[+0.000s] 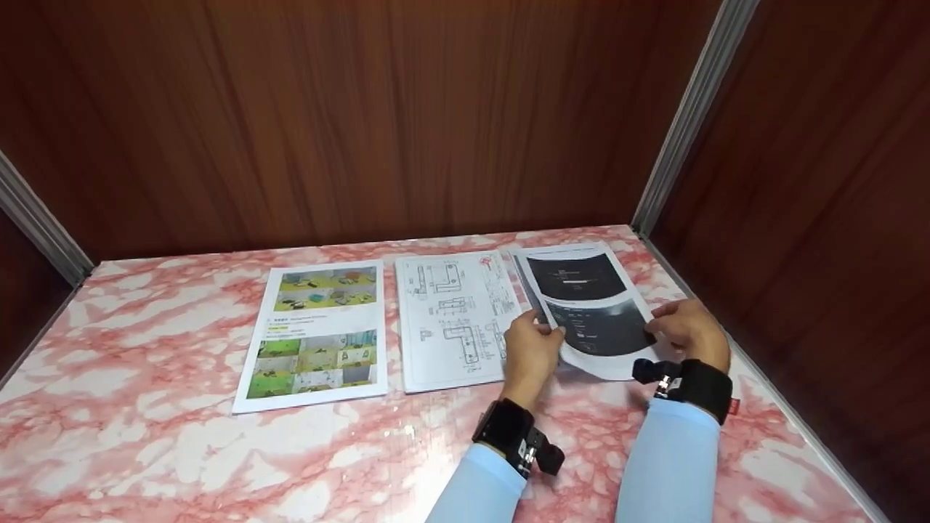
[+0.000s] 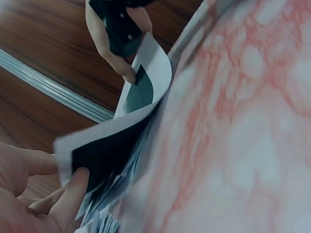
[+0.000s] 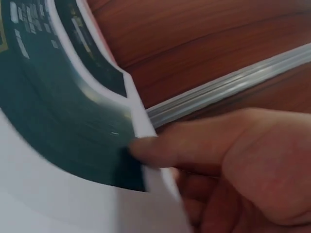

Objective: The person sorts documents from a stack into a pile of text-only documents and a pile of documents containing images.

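Note:
Printed sheets (image 1: 592, 301) with dark pictures lie at the right of the table, their near end lifted and bowed. My left hand (image 1: 532, 345) pinches their left edge between thumb and fingers. On the opposite edge, my right hand (image 1: 690, 330) pinches the paper, its thumb lying over the dark picture in the right wrist view. The left wrist view shows the curved paper (image 2: 112, 126) stretched between both hands, with more loose sheets (image 2: 104, 224) fanned beneath it.
Left of my left hand lies a paper stack with line drawings (image 1: 454, 319). Further left is another stack with colour photos (image 1: 316, 338). The pink marbled table (image 1: 218, 465) meets brown wood panels (image 1: 349, 123) at the back and sides.

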A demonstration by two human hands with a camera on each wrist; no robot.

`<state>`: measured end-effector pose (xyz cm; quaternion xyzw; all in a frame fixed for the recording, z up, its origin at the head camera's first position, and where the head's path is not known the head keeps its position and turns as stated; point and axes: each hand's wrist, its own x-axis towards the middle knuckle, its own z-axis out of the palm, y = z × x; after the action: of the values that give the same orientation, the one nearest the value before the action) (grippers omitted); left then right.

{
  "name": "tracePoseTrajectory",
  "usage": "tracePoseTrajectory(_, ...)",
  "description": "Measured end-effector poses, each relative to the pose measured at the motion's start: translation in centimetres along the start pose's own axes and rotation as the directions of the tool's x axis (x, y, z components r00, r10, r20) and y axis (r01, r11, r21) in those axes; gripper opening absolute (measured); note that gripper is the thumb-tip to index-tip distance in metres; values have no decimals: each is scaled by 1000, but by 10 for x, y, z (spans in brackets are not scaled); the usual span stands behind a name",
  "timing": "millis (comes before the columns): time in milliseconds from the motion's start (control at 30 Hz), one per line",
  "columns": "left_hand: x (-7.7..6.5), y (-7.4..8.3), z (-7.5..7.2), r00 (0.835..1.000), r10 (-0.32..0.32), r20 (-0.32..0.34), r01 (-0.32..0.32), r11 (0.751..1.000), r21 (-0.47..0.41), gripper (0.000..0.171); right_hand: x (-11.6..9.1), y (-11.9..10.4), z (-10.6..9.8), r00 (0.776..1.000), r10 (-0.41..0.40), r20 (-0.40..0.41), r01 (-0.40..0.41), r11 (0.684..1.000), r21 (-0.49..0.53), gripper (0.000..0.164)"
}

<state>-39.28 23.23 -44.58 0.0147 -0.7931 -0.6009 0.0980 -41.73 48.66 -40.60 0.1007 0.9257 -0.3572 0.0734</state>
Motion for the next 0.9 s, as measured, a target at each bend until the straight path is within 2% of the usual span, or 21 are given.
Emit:
tracePoseTrajectory(100,1,-1,-2,1000,-5,-9,5,998,58,41,-1,0,-1,998,-36,56,39,998,-58,50)
tracePoseTrajectory(267,3,-1,-5,1000,-15,-11,16,996,93,32,2,0,2,996,-50,75,52,998,-31,49)
tracePoseTrajectory(367,5,-2,-8,1000,-3,-18,5,995,101,25,4,0,4,996,-68,61,67,998,9,45)
tracePoseTrajectory(533,7,-3,-15,996,52,-71,-44,994,101,9,4,-1,5,995,-75,66,64,987,145,41)
tracePoseTrajectory(667,9,-3,-22,992,73,-103,-62,993,100,9,3,-2,4,994,-85,64,71,978,198,43)
tracePoseTrajectory(900,16,-2,-39,988,5,-152,11,994,106,19,7,-5,5,981,-174,81,145,948,283,28)
